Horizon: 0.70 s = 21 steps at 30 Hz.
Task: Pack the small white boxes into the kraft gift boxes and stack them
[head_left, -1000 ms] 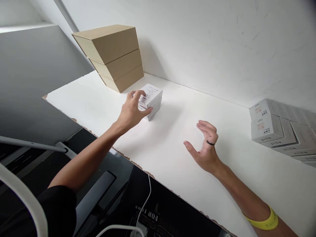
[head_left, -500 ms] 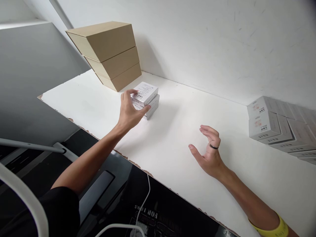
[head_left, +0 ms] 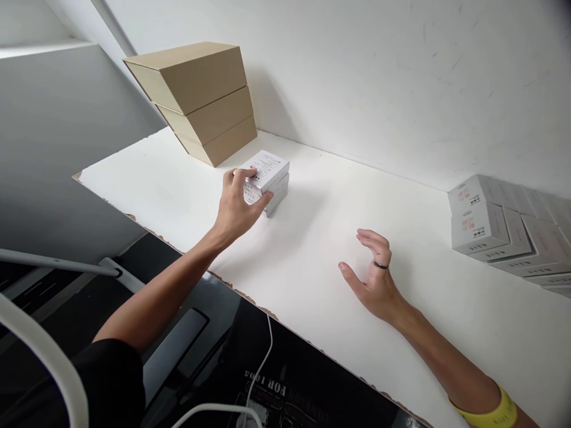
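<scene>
Two small white printed cartons are stacked on the white table. My left hand (head_left: 239, 201) grips the upper carton (head_left: 266, 169), its fingers bent over the left part and the thumb at the near side by the seam. The lower carton (head_left: 279, 196) shows beneath it, partly covered by that hand. To the right, my right hand (head_left: 377, 276), with a dark ring on one finger, hovers over the table with thumb and curved fingers apart and nothing between them.
Three tan boxes (head_left: 205, 80) stand stacked at the back left by the wall. Rows of similar white cartons (head_left: 484, 229) are piled at the right. The white table (head_left: 312, 238) has a chipped front edge, and a white cable (head_left: 269, 345) hangs below it.
The upper carton sits slightly farther right and lines up more closely with the lower one, my left hand moving with it. My right hand has shifted a little left, still apart from everything.
</scene>
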Each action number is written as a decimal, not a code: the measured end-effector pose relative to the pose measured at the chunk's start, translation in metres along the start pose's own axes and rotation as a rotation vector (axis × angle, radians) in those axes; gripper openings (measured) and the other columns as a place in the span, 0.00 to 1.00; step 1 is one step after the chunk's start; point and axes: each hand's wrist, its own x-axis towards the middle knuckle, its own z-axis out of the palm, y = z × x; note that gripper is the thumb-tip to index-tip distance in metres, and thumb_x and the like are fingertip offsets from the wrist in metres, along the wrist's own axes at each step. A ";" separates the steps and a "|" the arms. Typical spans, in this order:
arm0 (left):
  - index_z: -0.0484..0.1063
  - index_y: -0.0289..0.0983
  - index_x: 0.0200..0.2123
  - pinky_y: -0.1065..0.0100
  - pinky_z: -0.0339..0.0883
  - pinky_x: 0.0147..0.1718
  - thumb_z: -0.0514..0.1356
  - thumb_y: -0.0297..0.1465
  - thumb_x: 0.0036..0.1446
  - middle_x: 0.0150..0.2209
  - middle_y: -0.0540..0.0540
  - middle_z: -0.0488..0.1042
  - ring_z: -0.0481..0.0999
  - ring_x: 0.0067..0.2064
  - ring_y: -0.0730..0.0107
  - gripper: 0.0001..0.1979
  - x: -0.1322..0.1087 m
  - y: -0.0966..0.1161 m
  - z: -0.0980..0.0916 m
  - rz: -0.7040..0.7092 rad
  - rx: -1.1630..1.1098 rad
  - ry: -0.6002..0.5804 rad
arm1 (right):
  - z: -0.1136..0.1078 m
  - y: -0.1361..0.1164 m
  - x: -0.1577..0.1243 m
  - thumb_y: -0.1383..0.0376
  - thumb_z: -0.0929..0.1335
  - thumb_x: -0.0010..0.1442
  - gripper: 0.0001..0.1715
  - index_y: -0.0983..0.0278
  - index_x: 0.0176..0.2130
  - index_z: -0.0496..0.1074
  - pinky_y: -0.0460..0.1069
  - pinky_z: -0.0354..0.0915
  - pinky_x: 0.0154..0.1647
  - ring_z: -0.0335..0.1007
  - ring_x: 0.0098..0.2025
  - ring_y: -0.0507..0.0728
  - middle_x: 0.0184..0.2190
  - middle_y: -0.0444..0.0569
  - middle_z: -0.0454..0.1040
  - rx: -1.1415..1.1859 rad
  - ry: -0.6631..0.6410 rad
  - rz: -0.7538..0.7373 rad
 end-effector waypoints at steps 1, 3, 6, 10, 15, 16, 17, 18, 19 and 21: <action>0.69 0.43 0.57 0.38 0.72 0.64 0.70 0.34 0.56 0.62 0.39 0.67 0.69 0.66 0.46 0.26 0.000 0.001 0.000 0.003 0.004 -0.006 | 0.000 0.000 0.000 0.60 0.71 0.70 0.34 0.50 0.66 0.53 0.75 0.68 0.68 0.61 0.70 0.66 0.67 0.57 0.59 -0.001 -0.001 0.001; 0.68 0.43 0.58 0.37 0.71 0.65 0.70 0.34 0.58 0.63 0.39 0.66 0.69 0.66 0.45 0.26 -0.001 0.000 0.001 0.001 0.008 -0.021 | 0.001 0.001 -0.001 0.60 0.71 0.69 0.34 0.50 0.66 0.53 0.75 0.69 0.67 0.61 0.70 0.66 0.67 0.57 0.59 -0.003 -0.003 0.006; 0.64 0.45 0.63 0.38 0.71 0.65 0.70 0.31 0.58 0.65 0.37 0.61 0.67 0.68 0.45 0.32 -0.002 -0.009 0.005 0.018 0.005 -0.038 | 0.001 0.003 -0.002 0.59 0.71 0.70 0.34 0.50 0.66 0.53 0.75 0.69 0.67 0.61 0.70 0.67 0.67 0.57 0.59 -0.008 -0.010 0.016; 0.44 0.51 0.73 0.35 0.68 0.66 0.79 0.27 0.42 0.73 0.33 0.49 0.63 0.72 0.37 0.64 -0.006 -0.034 0.013 0.070 -0.046 -0.029 | 0.000 0.004 -0.003 0.59 0.71 0.70 0.34 0.51 0.66 0.53 0.75 0.68 0.67 0.61 0.70 0.66 0.67 0.58 0.59 -0.011 -0.008 0.016; 0.43 0.48 0.69 0.34 0.77 0.55 0.81 0.32 0.37 0.65 0.32 0.64 0.77 0.59 0.37 0.64 -0.011 -0.048 0.017 -0.098 -0.035 -0.065 | 0.000 0.004 -0.004 0.59 0.71 0.70 0.34 0.51 0.67 0.52 0.75 0.68 0.68 0.62 0.69 0.65 0.67 0.58 0.59 -0.008 -0.016 0.021; 0.44 0.46 0.66 0.35 0.78 0.52 0.80 0.33 0.39 0.59 0.35 0.68 0.79 0.56 0.39 0.60 -0.011 -0.047 0.016 -0.127 -0.021 -0.075 | 0.001 0.004 -0.004 0.60 0.71 0.70 0.35 0.51 0.67 0.52 0.75 0.68 0.68 0.62 0.69 0.65 0.67 0.58 0.58 -0.008 -0.019 0.024; 0.45 0.44 0.64 0.37 0.79 0.51 0.79 0.34 0.41 0.55 0.38 0.69 0.80 0.54 0.40 0.56 -0.010 -0.045 0.016 -0.148 -0.008 -0.080 | 0.001 0.004 -0.005 0.60 0.71 0.70 0.35 0.52 0.67 0.52 0.75 0.68 0.68 0.62 0.69 0.65 0.67 0.58 0.59 -0.007 -0.020 0.024; 0.46 0.43 0.63 0.38 0.79 0.50 0.78 0.34 0.42 0.52 0.39 0.70 0.80 0.53 0.41 0.54 -0.009 -0.044 0.016 -0.163 0.003 -0.082 | 0.001 0.005 -0.005 0.60 0.71 0.70 0.35 0.52 0.67 0.53 0.75 0.67 0.69 0.62 0.70 0.65 0.67 0.58 0.59 -0.007 -0.021 0.023; 0.46 0.43 0.61 0.38 0.79 0.50 0.78 0.34 0.42 0.50 0.40 0.70 0.80 0.53 0.41 0.53 -0.007 -0.042 0.016 -0.174 0.010 -0.083 | 0.001 0.005 -0.004 0.60 0.71 0.70 0.35 0.52 0.67 0.53 0.75 0.67 0.69 0.62 0.70 0.65 0.67 0.58 0.59 -0.008 -0.020 0.020; 0.46 0.42 0.60 0.38 0.79 0.50 0.78 0.33 0.41 0.50 0.40 0.69 0.79 0.54 0.41 0.52 -0.003 -0.041 0.016 -0.196 0.024 -0.081 | -0.003 0.005 -0.003 0.60 0.72 0.69 0.35 0.52 0.67 0.53 0.76 0.67 0.69 0.62 0.69 0.65 0.67 0.58 0.59 -0.011 -0.010 0.015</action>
